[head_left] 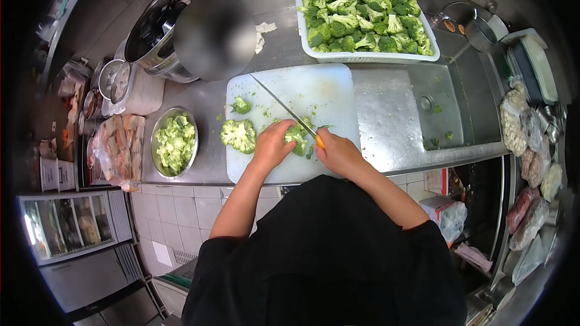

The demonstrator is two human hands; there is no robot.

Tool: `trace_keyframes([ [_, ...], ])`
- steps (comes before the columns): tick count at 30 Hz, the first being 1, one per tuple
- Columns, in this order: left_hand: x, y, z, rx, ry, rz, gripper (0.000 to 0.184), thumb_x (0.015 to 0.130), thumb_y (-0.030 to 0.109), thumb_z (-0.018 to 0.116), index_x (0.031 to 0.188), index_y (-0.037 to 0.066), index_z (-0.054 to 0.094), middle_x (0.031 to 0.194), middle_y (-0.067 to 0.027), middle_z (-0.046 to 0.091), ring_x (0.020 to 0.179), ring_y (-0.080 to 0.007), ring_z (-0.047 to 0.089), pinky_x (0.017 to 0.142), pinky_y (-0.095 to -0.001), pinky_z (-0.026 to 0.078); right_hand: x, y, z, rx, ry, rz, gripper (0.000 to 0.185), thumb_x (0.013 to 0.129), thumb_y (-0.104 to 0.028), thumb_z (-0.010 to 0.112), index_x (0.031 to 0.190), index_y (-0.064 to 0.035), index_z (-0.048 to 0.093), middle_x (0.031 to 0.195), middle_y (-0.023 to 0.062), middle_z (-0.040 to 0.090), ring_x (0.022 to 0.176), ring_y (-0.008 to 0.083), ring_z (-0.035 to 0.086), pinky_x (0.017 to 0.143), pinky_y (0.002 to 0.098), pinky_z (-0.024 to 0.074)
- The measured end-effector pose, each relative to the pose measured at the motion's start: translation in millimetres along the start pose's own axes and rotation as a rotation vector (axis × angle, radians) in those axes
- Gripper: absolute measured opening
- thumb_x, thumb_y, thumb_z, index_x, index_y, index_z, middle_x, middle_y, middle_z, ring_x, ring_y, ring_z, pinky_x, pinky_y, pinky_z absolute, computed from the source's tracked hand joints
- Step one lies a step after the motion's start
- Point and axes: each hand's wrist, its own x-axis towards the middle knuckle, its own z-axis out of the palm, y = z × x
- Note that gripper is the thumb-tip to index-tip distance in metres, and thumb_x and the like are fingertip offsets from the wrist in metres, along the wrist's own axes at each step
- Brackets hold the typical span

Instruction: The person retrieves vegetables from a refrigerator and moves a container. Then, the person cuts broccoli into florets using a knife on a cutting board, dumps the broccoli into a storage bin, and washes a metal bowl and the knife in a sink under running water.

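Note:
On the white cutting board [329,87], my left hand [275,143] grips a piece of broccoli [297,136] with its fingers curled over it. My right hand [339,154] is closed round the yellow handle of a knife [283,104]. The long blade points away to the upper left and passes right beside the broccoli; whether it touches is hard to tell. A broccoli head [238,136] lies left of my left hand, with a smaller broccoli floret [240,105] above it. Green crumbs are scattered around the blade.
A white basket [374,57] full of broccoli florets stands behind the board. Left of the board is a metal bowl [194,151] of pale green pieces. The sink [444,115] lies to the right. Large metal pots [136,48] stand back left, beside a blurred round patch.

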Motion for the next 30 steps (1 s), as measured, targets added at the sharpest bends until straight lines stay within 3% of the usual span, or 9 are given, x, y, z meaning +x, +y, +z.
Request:
trace_keyframes([
  [13, 1, 1, 1, 0.024, -0.028, -0.015, 0.044, 0.071, 0.008, 0.075, 0.112, 0.008, 0.059, 0.103, -0.0129, 0.067, 0.099, -0.0328, 0.063, 0.083, -0.0417, 0.051, 7, -8, 2, -0.090, -0.096, 0.043, 0.024, 0.095, -0.019, 0.055, 0.108, -0.0018, 0.044, 0.089, 0.0220, 0.064, 0.083, 0.0428, 0.063, 0.073, 0.0505, 0.0494],
  [19, -2, 2, 3, 0.025, -0.001, -0.012, 0.041, 0.070, 0.008, 0.073, 0.110, 0.008, 0.061, 0.102, -0.0130, 0.067, 0.098, -0.0335, 0.064, 0.083, -0.0413, 0.052, 9, 16, 20, -0.127, -0.200, 0.196, 0.024, 0.094, -0.020, 0.052, 0.107, -0.0007, 0.045, 0.092, 0.0244, 0.066, 0.088, 0.0439, 0.063, 0.078, 0.0535, 0.0485],
  [25, 5, 5, -1, 0.000, -0.008, -0.082, 0.046, 0.073, 0.011, 0.074, 0.116, 0.012, 0.057, 0.119, -0.0144, 0.062, 0.099, -0.0352, 0.063, 0.084, -0.0438, 0.052, 2, 9, -16, -0.006, -0.196, 0.214, 0.024, 0.093, -0.022, 0.053, 0.107, -0.0030, 0.046, 0.089, 0.0256, 0.065, 0.086, 0.0456, 0.063, 0.077, 0.0543, 0.0474],
  [28, 26, 19, 0, 0.049, -0.043, 0.010, 0.049, 0.076, 0.014, 0.072, 0.122, 0.013, 0.056, 0.127, -0.0158, 0.056, 0.099, -0.0351, 0.064, 0.086, -0.0431, 0.053, 4, 18, -34, -0.070, 0.041, 0.261, 0.025, 0.092, -0.021, 0.057, 0.107, -0.0036, 0.047, 0.091, 0.0252, 0.065, 0.087, 0.0438, 0.064, 0.076, 0.0522, 0.0485],
  [30, 38, 40, 5, 0.180, -0.353, -0.124, 0.052, 0.077, 0.015, 0.071, 0.127, 0.014, 0.055, 0.130, -0.0172, 0.053, 0.099, -0.0364, 0.064, 0.086, -0.0431, 0.053, 10, 32, -30, -0.127, 0.050, 0.258, 0.026, 0.091, -0.021, 0.057, 0.108, -0.0040, 0.048, 0.094, 0.0239, 0.065, 0.090, 0.0426, 0.064, 0.076, 0.0512, 0.0488],
])
